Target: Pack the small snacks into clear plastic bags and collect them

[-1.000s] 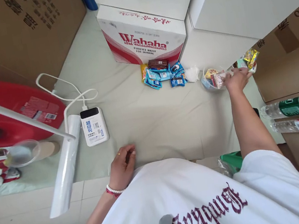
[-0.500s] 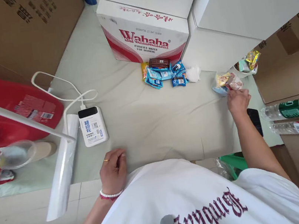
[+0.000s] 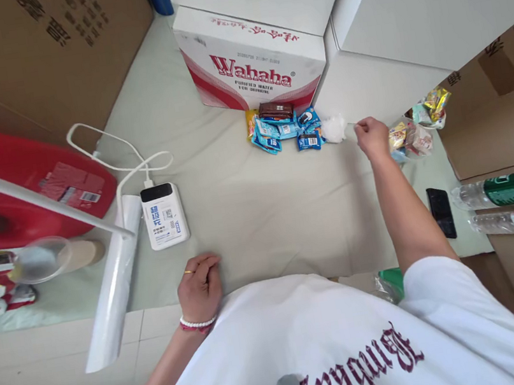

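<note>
My right hand is closed in a pinch above the table's right side. A small, pale, see-through piece shows at its fingertips, too blurred to name. Just left of it lies a white crumpled plastic bundle, beside several blue snack packets and a brown packet. To the right of that hand sits a clear bag of wrapped snacks, apart from the fingers. My left hand rests at the table's front edge, its fingers curled together with nothing visible in them.
A Wahaha carton stands behind the packets. On the left are a white power bank with cable, a plastic roll and a red jug. A phone, a bowl of wrapped snacks and bottles are right.
My right hand has left the clear bag of snacks and moved left and up to beside the white plastic bundle. My left hand stays in place; the view has shifted slightly.
</note>
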The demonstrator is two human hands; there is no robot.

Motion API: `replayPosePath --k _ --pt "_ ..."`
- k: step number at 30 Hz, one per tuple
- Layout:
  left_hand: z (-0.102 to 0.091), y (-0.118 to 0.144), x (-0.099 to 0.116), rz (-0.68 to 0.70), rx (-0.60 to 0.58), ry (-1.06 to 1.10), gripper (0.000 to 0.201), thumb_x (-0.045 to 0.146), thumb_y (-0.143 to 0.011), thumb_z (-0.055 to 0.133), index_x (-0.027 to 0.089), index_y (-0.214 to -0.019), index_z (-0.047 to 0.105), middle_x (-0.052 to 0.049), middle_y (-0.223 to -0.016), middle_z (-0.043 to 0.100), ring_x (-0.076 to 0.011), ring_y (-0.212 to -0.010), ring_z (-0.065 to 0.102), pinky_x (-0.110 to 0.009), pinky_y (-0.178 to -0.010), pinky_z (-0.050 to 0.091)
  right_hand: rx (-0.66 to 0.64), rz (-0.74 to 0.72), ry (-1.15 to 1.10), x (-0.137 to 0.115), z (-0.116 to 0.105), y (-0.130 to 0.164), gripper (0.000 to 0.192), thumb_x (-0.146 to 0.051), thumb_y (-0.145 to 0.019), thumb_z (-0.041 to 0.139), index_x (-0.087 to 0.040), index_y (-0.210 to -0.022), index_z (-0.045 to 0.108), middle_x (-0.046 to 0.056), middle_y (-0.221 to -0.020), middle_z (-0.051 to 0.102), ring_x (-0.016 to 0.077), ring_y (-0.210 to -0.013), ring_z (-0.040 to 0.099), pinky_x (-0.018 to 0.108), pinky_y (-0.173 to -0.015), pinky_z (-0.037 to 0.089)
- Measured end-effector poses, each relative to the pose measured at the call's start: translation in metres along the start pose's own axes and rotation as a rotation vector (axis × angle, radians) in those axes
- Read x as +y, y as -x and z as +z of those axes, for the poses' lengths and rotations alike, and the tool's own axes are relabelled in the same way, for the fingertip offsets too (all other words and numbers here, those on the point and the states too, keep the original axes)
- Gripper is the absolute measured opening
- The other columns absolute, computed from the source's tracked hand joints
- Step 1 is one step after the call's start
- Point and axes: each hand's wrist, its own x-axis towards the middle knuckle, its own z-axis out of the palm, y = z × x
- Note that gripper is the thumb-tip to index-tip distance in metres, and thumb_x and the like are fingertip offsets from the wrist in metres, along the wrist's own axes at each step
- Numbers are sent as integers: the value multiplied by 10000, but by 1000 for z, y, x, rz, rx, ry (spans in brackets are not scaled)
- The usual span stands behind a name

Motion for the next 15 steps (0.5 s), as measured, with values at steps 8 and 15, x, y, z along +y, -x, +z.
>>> replayPosePath --k 8,15 --pt "-20 13 3 -148 1 136 224 207 -953 541 193 -877 752 -66 -978 738 -172 -858 703 -305 -791 568 12 206 -170 -38 44 1 64 -251 -775 634 -194 -797 614 29 -807 665 195 -787 593 367 -869 492" --pt "-24 -14 41 -172 -189 442 143 283 -944 626 207 -962 746 -68 -988 697 -169 -869 660 -271 -711 532 64 162 -810 -46 4 100 270 -439 -773 741 -211 -876 639 -23 -799 615 121 -661 523 267 -654 473"
